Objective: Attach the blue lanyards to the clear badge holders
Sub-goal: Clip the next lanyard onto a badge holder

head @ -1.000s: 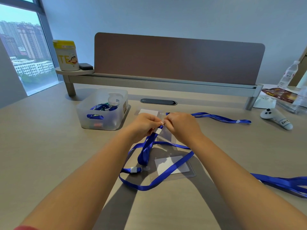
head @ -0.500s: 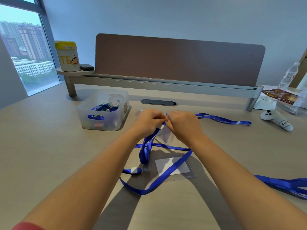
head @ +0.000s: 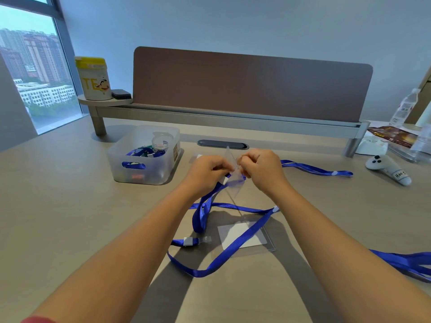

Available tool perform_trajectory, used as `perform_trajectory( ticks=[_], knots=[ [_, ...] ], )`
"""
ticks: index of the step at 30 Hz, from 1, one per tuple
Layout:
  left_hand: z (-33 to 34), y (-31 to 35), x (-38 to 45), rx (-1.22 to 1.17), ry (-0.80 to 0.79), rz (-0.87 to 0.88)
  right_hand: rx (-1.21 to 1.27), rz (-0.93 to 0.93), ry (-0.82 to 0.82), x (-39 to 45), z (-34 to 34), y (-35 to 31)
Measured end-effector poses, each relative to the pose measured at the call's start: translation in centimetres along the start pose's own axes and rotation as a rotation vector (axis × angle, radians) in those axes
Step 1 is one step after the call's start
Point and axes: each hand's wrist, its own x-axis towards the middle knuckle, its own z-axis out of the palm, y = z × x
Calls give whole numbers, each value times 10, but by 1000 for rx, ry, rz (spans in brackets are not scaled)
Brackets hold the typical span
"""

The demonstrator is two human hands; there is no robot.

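Note:
My left hand (head: 206, 170) pinches the white clip end of a blue lanyard (head: 205, 206), whose strap hangs down and loops over the table. My right hand (head: 261, 170) pinches a clear badge holder (head: 234, 180), held edge-up in the air between both hands. A second clear badge holder (head: 242, 236) with a white card lies flat on the table below, and a blue strap crosses it. Beside it lies another lanyard clip (head: 190, 241). More blue lanyards lie at the right (head: 314, 170) and at the near right edge (head: 405, 262).
A translucent bin (head: 144, 159) with lanyards and a small clear jar stands left of my hands. A grey controller (head: 387, 169) lies at the right, with water bottles and a booklet behind it. A shelf with a divider panel (head: 251, 85) runs along the back and carries a yellow-lidded tin (head: 93, 78).
Both hands have risen slightly with the lanyard clip and the holder. The holder has turned from hanging flat toward me to standing edge-up between my fingers.

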Motion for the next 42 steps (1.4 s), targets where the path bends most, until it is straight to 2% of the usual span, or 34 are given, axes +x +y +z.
perform_trajectory(
  ticks=[5,10,19,22,25,29,33,42],
  knots=[
    [-2,3,6,-245,-86,-168,294,239,-33,6,2,-3],
    [-7,5,7,-463,-128,-256,464,364,-78,5,8,-4],
    [-21,3,10,-767,-59,-416,373,131,-262,-3,7,-5],
    [-23,6,8,-791,-66,-437,256,53,-222,-5,9,-3],
    [-28,8,7,-650,-81,-426,111,-10,-127,-5,11,-2],
    [-30,6,8,-167,-59,-295,-156,-11,-18,-4,10,5],
    [-29,-5,6,188,26,-217,-185,102,51,-5,5,8],
    [10,-40,6,382,-181,-414,-110,221,72,-4,-1,29]
  ],
)
